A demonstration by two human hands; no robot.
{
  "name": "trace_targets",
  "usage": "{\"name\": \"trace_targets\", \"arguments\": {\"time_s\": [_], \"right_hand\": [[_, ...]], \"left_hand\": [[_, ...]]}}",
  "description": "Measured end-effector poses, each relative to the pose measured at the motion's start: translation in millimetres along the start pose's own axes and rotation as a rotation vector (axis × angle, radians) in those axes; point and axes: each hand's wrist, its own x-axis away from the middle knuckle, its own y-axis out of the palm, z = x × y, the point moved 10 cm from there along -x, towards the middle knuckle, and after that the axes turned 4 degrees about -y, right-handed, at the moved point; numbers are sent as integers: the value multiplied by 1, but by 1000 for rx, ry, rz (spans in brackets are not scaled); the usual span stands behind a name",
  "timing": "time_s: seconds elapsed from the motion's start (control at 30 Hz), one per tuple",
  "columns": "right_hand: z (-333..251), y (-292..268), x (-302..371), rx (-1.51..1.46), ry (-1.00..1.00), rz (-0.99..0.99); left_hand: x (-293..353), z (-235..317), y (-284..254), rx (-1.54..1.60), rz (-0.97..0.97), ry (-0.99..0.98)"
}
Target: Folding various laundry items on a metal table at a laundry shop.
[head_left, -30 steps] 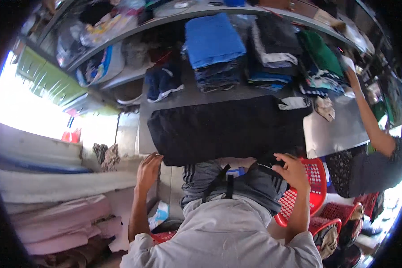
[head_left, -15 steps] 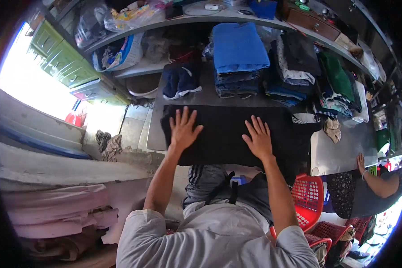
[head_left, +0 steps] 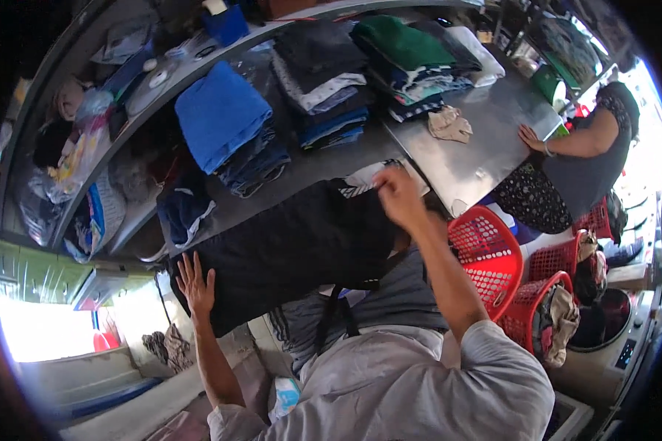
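Note:
A black garment (head_left: pixel 294 235) lies spread along the front of the metal table, with a white, dark-patterned part (head_left: pixel 364 178) at its right end. My left hand (head_left: pixel 196 287) rests flat on the garment's left end, fingers stretched apart. At the other end, my right hand (head_left: pixel 400 197) is closed, its curled fingers at the patterned edge of the cloth. The fingertips are partly hidden, but they appear to pinch that edge. Beyond the garment's left part sits a small folded navy garment (head_left: pixel 182 213) with white trim.
Folded stacks stand behind: blue cloth (head_left: pixel 224 114), dark clothes (head_left: pixel 320 55) and green cloth (head_left: pixel 401 40). A beige crumpled cloth (head_left: pixel 450 123) lies on the metal tabletop (head_left: pixel 485 158). Red baskets (head_left: pixel 485 253) stand at right. Another person's hand (head_left: pixel 531 138) touches the table's far edge.
The view has swung to the right. My right hand has left its flat place on the black garment and closed at the garment's right end. My left hand stays flat on the left end.

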Motion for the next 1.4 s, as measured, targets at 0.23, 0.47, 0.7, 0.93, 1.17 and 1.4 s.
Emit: {"name": "trace_targets", "arguments": {"time_s": [0.23, 0.47, 0.7, 0.93, 1.17, 1.4], "right_hand": [[114, 9, -57, 85, -157, -582], [132, 41, -41, 48, -207, -765], [123, -39, -42, 371, -260, -228], [101, -56, -19, 484, -170, -141], [40, -23, 9, 619, -620, -195], [114, -41, -40, 323, -88, -290]], "left_hand": [[-7, 4, -2, 24, 22, 22], [-10, 1, 1, 18, 3, 21], [-10, 1, 3, 36, -24, 20], [-12, 0, 6, -1, 1, 28], [-10, -3, 7, -16, 5, 5], [-10, -2, 7, 6, -29, -18]]}}
